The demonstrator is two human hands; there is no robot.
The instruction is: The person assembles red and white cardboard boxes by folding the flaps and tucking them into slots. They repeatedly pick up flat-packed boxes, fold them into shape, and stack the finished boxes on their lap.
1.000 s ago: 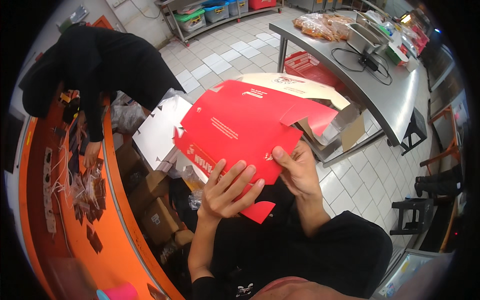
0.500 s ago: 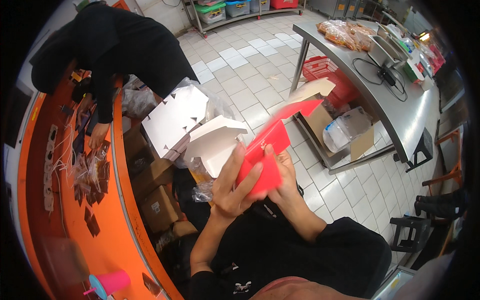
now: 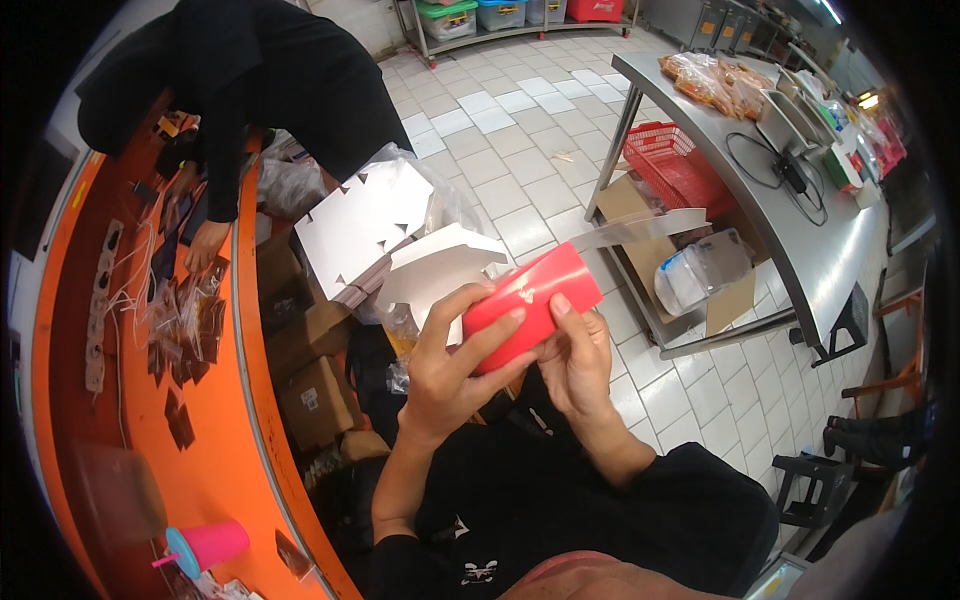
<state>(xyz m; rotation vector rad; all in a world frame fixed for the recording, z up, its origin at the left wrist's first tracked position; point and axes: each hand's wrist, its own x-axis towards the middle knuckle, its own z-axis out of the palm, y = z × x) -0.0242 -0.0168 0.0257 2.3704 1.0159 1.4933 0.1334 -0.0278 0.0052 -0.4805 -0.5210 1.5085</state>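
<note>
Both my hands hold a red cardboard box in front of my chest, its glossy outer side facing me. My left hand grips its left side, with fingers spread over the red face. On the right side my right hand pinches it, thumb on the front and the other fingers partly hidden behind. A pale, motion-smeared flap sticks out past its far right edge. Just beyond my left hand stands an open white cardboard box, beside a stack of flat white boxes in clear plastic.
Left is an orange counter with small dark packets, a power strip and a pink cup. Another person bends over it. Right stands a steel table, a red basket and an open carton beneath.
The red box has turned and its parts are folded closer together, so one smooth face shows. My right thumb has shifted towards its right edge. The view has shifted slightly.
</note>
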